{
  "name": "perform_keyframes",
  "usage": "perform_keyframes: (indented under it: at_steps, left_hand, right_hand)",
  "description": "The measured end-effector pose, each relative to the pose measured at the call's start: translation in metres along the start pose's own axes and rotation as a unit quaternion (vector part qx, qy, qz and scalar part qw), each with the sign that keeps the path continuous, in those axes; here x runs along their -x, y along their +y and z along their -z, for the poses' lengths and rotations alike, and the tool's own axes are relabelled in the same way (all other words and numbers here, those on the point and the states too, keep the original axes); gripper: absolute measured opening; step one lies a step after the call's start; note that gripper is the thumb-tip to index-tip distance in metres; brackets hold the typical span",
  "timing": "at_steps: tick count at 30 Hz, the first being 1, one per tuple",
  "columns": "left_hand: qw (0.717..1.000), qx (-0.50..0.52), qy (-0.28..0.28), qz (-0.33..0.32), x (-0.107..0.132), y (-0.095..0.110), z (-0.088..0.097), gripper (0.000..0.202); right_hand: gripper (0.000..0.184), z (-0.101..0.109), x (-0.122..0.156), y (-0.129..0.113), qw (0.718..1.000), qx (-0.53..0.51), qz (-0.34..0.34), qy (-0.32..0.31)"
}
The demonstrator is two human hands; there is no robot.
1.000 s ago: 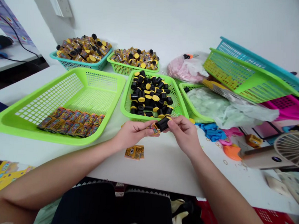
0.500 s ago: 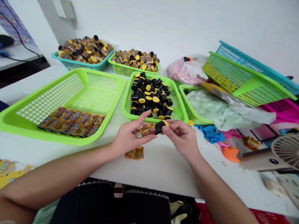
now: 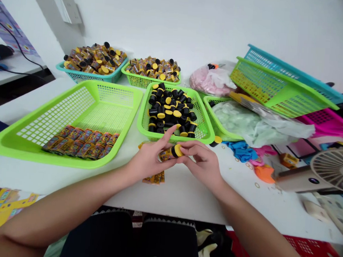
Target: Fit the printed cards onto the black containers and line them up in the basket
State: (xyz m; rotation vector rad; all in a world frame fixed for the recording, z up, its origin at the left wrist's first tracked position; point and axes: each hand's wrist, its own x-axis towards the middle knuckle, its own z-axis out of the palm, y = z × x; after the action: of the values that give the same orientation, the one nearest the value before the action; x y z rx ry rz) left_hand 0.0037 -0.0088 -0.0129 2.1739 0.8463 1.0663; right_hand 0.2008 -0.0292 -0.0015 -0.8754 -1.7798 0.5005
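My left hand and my right hand meet over the white table and together hold a small black canister with a yellow cap, wrapped in a colourful label. The left fingers curl round its labelled end; the right fingertips pinch the capped end. Under my hands lies a small stack of yellow labels. Just behind stands a green basket of bare black canisters with yellow caps. To the left, a large green basket holds a row of labelled canisters.
Two baskets of finished canisters stand at the back: teal and green. To the right lie plastic bags, stacked tilted baskets, blue and orange bits and a small fan. A loose cap lies by the basket.
The label has been rolled further round the canister, which now shows little black. Both hands dropped slightly toward me, and the canister turned so its yellow cap faces up.
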Motion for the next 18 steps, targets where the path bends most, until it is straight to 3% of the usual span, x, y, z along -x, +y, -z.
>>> perform_keyframes:
  at_steps: [4, 6, 8, 11, 13, 16, 18]
  left_hand:
    - [0.993, 0.094, -0.069, 0.008, 0.0009, 0.0021, 0.0013, 0.093]
    - [0.971, 0.212, -0.109, 0.029, 0.0011, 0.0026, 0.001, 0.099]
    - [0.931, 0.334, -0.137, 0.055, 0.0014, 0.0037, 0.0003, 0.108]
    - [0.866, 0.472, -0.147, 0.077, 0.0012, 0.0048, -0.0009, 0.12]
    - [0.837, 0.523, -0.134, 0.09, -0.0001, 0.0046, -0.0016, 0.128]
    - [0.826, 0.542, -0.087, 0.127, -0.0035, 0.0046, -0.0023, 0.136]
    - [0.833, 0.532, -0.056, 0.142, -0.0056, 0.0065, -0.0021, 0.139]
  right_hand:
    - [0.011, 0.0011, 0.0, -0.0026, 0.988, -0.14, -0.062, -0.032]
    - [0.009, 0.0035, 0.0002, -0.0056, 0.982, -0.164, -0.055, -0.074]
    - [0.01, 0.0062, 0.0009, -0.0082, 0.981, -0.15, -0.03, -0.121]
    - [0.024, 0.0082, 0.0026, -0.0092, 0.977, -0.1, 0.02, -0.186]
    - [0.036, 0.008, 0.0034, -0.0083, 0.978, -0.038, 0.074, -0.194]
    - [0.052, 0.0066, 0.0041, -0.0068, 0.971, 0.129, 0.146, -0.136]
    - [0.055, 0.0049, 0.0046, -0.0065, 0.952, 0.228, 0.184, -0.091]
